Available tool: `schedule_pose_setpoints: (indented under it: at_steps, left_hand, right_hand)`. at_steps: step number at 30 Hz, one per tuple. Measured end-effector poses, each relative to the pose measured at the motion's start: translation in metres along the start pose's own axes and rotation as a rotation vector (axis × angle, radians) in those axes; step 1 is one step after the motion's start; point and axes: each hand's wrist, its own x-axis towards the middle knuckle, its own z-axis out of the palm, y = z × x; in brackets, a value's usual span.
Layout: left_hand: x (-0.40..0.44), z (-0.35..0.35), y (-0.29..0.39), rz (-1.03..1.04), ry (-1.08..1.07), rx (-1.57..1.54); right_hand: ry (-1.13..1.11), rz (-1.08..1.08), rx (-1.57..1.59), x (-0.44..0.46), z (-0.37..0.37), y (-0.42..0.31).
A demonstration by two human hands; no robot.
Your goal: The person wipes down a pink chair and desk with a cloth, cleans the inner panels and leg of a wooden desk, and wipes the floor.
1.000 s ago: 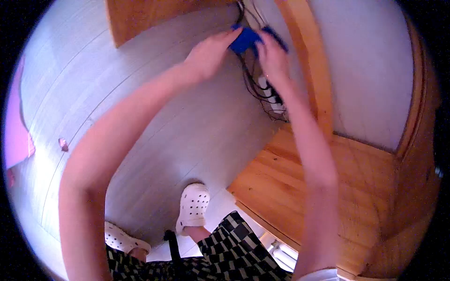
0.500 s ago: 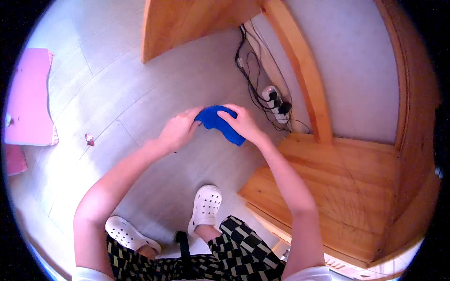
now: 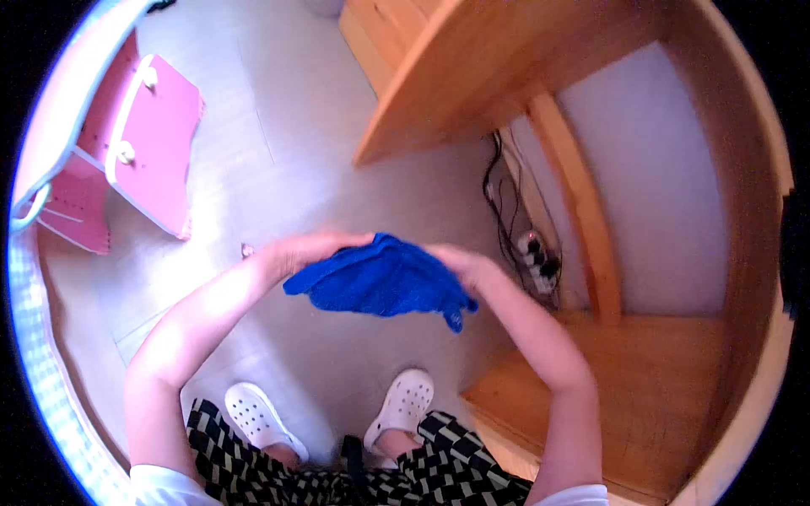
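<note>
A blue cloth (image 3: pixel 380 282) hangs partly spread between my two hands, above the grey floor. My left hand (image 3: pixel 316 248) holds its upper left edge, and the fingers are partly hidden by the fabric. At the upper right edge my right hand (image 3: pixel 462 263) grips the cloth, with its fingertips behind it. The lower edge drapes in uneven folds, and one corner droops at the right.
To the right stands a wooden desk or shelf frame (image 3: pixel 591 396). Behind it lie a power strip (image 3: pixel 538 261) and black cables. A pink cabinet with open doors (image 3: pixel 160 139) is at the left. White clogs (image 3: pixel 405 401) are on my feet.
The cloth was bunched small and is now spread wider, with my hands farther apart. My view has shifted, bringing more of the pink cabinet and the wooden furniture into sight.
</note>
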Motion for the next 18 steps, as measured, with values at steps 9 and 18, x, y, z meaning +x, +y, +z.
schedule_pose_setpoints:
  at_steps: [9, 18]
  left_hand:
    - [-0.079, -0.009, 0.032, 0.078, 0.197, 0.136]
    - [-0.164, 0.025, 0.073, 0.202, 0.366, 0.096]
  right_hand:
    - [-0.052, -0.13, -0.191, 0.026, 0.073, -0.046]
    - [0.039, -0.558, -1.035, -0.017, 0.126, -0.106]
